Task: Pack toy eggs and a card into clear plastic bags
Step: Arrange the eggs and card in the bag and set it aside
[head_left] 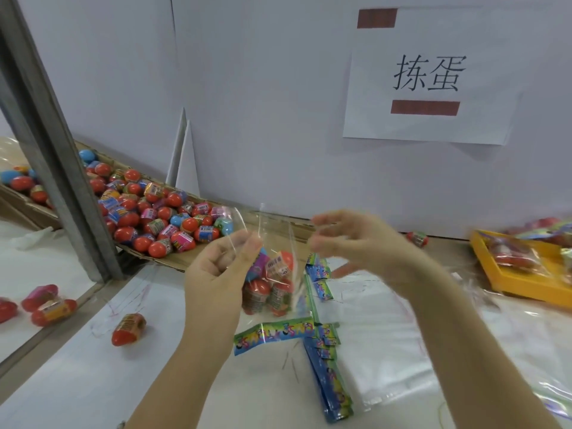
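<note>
The clear plastic bag (274, 239), thin, glossy and creased, hangs upright above the middle of the worktop (93, 382). Its lower half bulges with smooth toy eggs (269, 292), red and blue shells banded by printed wrappers. The left hand (216, 274) has its grip pinching the bag's upper left edge between thumb and fingertips. The right hand (356, 243) is blurred beside the bag's upper right edge, fingers curved; whether its grip touches the film I cannot tell. Below the bag lie a shiny rainbow-printed card (275, 332) and a row of blue-backed cards (328, 382), next to a flat stack of clear bags (387, 335). To the left, a shallow cardboard tray (173, 263) holds a heap of eggs (154, 218), and one loose egg (128, 328) lies on the white surface. A yellow plastic tray (495, 274) sits far right.
</note>
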`<action>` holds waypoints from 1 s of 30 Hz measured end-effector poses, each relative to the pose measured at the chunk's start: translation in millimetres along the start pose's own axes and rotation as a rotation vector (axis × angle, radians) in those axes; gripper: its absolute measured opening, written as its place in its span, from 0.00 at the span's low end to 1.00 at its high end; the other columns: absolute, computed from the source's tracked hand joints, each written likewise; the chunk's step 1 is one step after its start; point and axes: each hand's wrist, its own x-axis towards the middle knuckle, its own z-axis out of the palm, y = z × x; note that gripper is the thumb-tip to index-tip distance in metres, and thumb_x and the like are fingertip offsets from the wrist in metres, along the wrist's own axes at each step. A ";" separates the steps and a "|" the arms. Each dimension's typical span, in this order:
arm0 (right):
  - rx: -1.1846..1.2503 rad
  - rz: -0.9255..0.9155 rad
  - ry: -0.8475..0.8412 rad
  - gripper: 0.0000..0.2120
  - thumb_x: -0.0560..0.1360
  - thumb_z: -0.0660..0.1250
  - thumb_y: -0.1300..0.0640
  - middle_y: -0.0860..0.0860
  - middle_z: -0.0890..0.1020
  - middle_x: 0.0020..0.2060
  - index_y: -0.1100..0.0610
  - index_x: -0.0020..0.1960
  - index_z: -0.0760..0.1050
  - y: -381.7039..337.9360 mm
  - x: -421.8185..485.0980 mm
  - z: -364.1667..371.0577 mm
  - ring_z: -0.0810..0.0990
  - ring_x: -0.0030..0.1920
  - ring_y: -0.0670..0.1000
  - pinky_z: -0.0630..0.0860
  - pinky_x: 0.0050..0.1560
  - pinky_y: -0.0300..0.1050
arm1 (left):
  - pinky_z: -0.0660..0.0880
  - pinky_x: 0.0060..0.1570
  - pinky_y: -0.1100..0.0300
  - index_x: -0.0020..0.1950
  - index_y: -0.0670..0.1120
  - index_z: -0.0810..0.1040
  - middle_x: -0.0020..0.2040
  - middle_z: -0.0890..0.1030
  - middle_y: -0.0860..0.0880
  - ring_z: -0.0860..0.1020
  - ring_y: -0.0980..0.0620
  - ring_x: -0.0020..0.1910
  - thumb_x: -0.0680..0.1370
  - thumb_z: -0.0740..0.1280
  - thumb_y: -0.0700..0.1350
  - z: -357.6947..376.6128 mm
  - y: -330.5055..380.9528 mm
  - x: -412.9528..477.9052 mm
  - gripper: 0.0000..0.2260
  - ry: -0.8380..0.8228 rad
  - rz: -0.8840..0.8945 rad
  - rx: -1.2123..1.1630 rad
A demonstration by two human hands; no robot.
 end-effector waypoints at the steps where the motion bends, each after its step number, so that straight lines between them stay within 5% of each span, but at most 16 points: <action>1: 0.040 0.033 -0.047 0.30 0.55 0.74 0.41 0.48 0.85 0.47 0.48 0.56 0.76 0.8 3.8 16.6 0.84 0.46 0.47 0.83 0.41 0.46 | 0.81 0.36 0.61 0.44 0.56 0.85 0.42 0.83 0.42 0.83 0.52 0.40 0.64 0.73 0.55 -0.3 -0.6 0.4 0.10 -0.001 0.001 0.005; 4: 0.094 0.026 -0.052 0.24 0.59 0.75 0.41 0.45 0.85 0.41 0.49 0.51 0.79 5.6 10.4 41.4 0.84 0.41 0.46 0.81 0.38 0.41 | 0.81 0.42 0.58 0.46 0.54 0.85 0.45 0.80 0.41 0.82 0.49 0.42 0.64 0.74 0.54 -0.8 0.6 1.6 0.12 -0.005 -0.019 -0.024; 7: 0.130 0.017 0.050 0.15 0.65 0.75 0.44 0.46 0.85 0.38 0.51 0.47 0.82 11.2 15.8 46.5 0.81 0.36 0.45 0.79 0.36 0.41 | 0.79 0.32 0.62 0.49 0.48 0.84 0.42 0.84 0.44 0.83 0.51 0.38 0.65 0.73 0.52 -1.3 2.4 2.7 0.15 -0.035 -0.058 -0.094; 10: 0.188 0.018 0.133 0.19 0.61 0.73 0.40 0.50 0.86 0.40 0.52 0.44 0.82 9.5 15.6 46.4 0.82 0.38 0.49 0.80 0.40 0.46 | 0.76 0.27 0.65 0.42 0.48 0.86 0.39 0.85 0.47 0.82 0.55 0.32 0.71 0.70 0.46 0.2 6.4 1.4 0.06 -0.069 -0.080 -0.213; 15: 0.242 0.017 0.185 0.20 0.62 0.71 0.40 0.52 0.86 0.42 0.53 0.48 0.82 8.3 15.5 47.8 0.84 0.41 0.55 0.81 0.46 0.55 | 0.78 0.29 0.63 0.41 0.49 0.87 0.43 0.86 0.46 0.85 0.52 0.38 0.72 0.69 0.43 -0.5 7.1 0.4 0.07 -0.010 -0.058 -0.265; 20: 0.400 -0.064 0.172 0.22 0.60 0.74 0.45 0.50 0.85 0.37 0.57 0.49 0.81 8.4 14.7 51.1 0.83 0.36 0.47 0.81 0.37 0.43 | 0.79 0.32 0.62 0.43 0.51 0.87 0.44 0.86 0.47 0.85 0.52 0.39 0.74 0.68 0.44 -2.1 6.6 0.9 0.07 0.036 0.008 -0.205; 26: 0.455 -0.077 0.161 0.13 0.60 0.75 0.50 0.53 0.85 0.37 0.56 0.41 0.82 15.1 16.9 45.1 0.84 0.39 0.52 0.83 0.42 0.53 | 0.82 0.37 0.58 0.44 0.53 0.86 0.45 0.86 0.49 0.85 0.51 0.44 0.70 0.68 0.49 -1.6 5.0 0.5 0.08 0.051 0.083 -0.106; 30: 0.536 -0.081 0.058 0.07 0.61 0.75 0.52 0.52 0.85 0.35 0.53 0.37 0.84 16.3 16.0 44.1 0.83 0.37 0.51 0.81 0.37 0.45 | 0.82 0.40 0.59 0.44 0.56 0.86 0.45 0.86 0.51 0.84 0.52 0.45 0.70 0.68 0.51 -2.8 4.7 0.5 0.08 0.059 0.125 -0.063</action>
